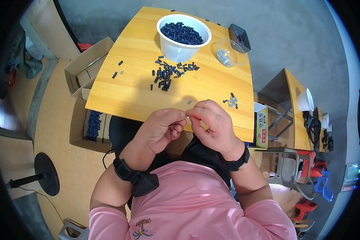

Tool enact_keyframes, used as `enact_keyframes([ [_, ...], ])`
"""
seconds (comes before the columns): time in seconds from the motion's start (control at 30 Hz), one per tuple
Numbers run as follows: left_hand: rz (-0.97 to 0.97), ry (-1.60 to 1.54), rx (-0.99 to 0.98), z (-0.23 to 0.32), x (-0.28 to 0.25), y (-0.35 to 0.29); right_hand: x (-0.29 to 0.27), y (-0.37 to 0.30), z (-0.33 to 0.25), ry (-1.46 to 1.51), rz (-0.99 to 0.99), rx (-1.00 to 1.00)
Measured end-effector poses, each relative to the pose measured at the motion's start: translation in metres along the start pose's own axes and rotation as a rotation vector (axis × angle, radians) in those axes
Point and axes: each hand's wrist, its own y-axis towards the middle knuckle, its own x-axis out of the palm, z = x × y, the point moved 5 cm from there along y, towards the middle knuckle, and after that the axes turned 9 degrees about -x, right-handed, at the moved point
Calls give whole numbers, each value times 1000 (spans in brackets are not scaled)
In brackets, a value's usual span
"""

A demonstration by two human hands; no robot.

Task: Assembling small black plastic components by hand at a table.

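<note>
Above the near edge of the table, my left hand [162, 127] and my right hand [211, 122] meet fingertip to fingertip. Both are closed in a pinch, and what sits between the fingers is too small to make out. Just beyond them a tiny silvery piece [189, 102] lies on the wood. Farther off, a loose pile of small black cylindrical parts [166, 73] is spread before a white bucket [170, 49] filled with more black parts [183, 33]. To the right of my right hand lies a little heap of small silvery pieces [233, 101] with a few black parts around it.
A clear round bowl [238, 59] with silvery pieces stands at the far right of the wooden table [124, 94], beside a dark box [240, 37]. Open cardboard boxes [78, 134] stand on the floor at left. A grey chair [290, 168] and a side table [294, 100] are at right.
</note>
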Motion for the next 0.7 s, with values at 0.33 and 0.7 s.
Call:
enact_keyframes([
  [0.33, 37, 25, -19, -3, 0, 4, -1, -4, -6, -240, -92, -231],
  [0.7, 118, 23, -15, 2, -8, 20, 8, -1, 9, -425, -148, -412],
])
